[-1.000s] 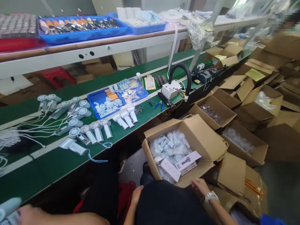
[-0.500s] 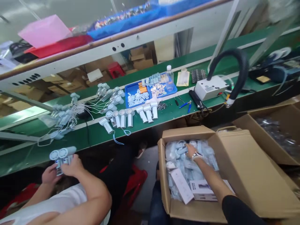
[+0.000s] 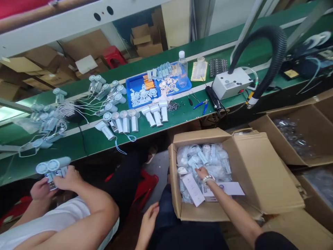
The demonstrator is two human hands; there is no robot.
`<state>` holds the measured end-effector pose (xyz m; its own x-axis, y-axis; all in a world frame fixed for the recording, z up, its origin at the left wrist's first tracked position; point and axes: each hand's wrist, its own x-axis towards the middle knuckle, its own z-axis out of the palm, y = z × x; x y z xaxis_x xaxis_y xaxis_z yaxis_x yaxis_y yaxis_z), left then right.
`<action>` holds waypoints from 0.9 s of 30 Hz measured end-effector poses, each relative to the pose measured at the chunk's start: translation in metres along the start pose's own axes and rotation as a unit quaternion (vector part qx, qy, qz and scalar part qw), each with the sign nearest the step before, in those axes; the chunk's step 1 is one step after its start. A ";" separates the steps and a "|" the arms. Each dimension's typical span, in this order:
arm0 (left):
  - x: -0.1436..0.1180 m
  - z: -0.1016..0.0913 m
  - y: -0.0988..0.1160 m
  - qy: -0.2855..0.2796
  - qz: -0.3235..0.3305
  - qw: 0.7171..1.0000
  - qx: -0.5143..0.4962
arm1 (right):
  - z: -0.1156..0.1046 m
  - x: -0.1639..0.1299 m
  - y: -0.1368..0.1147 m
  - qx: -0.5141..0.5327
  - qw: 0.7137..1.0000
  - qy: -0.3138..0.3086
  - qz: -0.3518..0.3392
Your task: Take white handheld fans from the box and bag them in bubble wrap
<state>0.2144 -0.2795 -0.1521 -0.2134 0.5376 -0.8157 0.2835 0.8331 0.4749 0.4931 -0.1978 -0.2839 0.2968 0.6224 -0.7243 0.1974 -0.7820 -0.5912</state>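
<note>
My right hand [image 3: 202,172] reaches into an open cardboard box [image 3: 192,212], its fingers closed on a light-blue handheld fan [image 3: 194,162] that seems to be in clear plastic. Around it lie several more bagged fans [image 3: 217,158]. Two white printed cartons rest near my wrist, one a narrow carton [image 3: 193,190] and the other a picture carton [image 3: 209,193] partly under my forearm. Low in the view, beside my leg, my left hand [image 3: 150,218] hangs empty with its fingers loosely extended.
At left a co-worker's hands hold two fans [image 3: 53,166]. Fans with cords, a blue parts tray [image 3: 135,102], a bottle [image 3: 182,71], blue cutters [image 3: 201,105] and a white box with a black hose [image 3: 231,85] stand on the green bench. More cardboard boxes [image 3: 291,114] are at right.
My right hand has moved nearer to me inside the box. My left hand has come into view at the bottom. The camera's view has shifted downward and right.
</note>
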 end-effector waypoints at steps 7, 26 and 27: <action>-0.025 0.077 0.118 -0.246 0.076 0.923 -0.285 | -0.023 -0.137 -0.072 0.147 0.975 -0.016 -0.167; -0.091 0.055 0.192 -0.309 0.201 0.884 -0.288 | -0.060 -0.202 -0.151 0.174 0.943 -0.015 -0.283; -0.091 0.054 0.193 -0.307 0.201 0.885 -0.286 | -0.059 -0.201 -0.152 0.177 0.943 -0.024 -0.281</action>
<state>0.3392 -0.1745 -0.0043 0.3943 0.7808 -0.4847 -0.3367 0.6135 0.7144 0.4588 -0.2059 -0.0274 0.1936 0.9428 -0.2713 -0.0166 -0.2733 -0.9618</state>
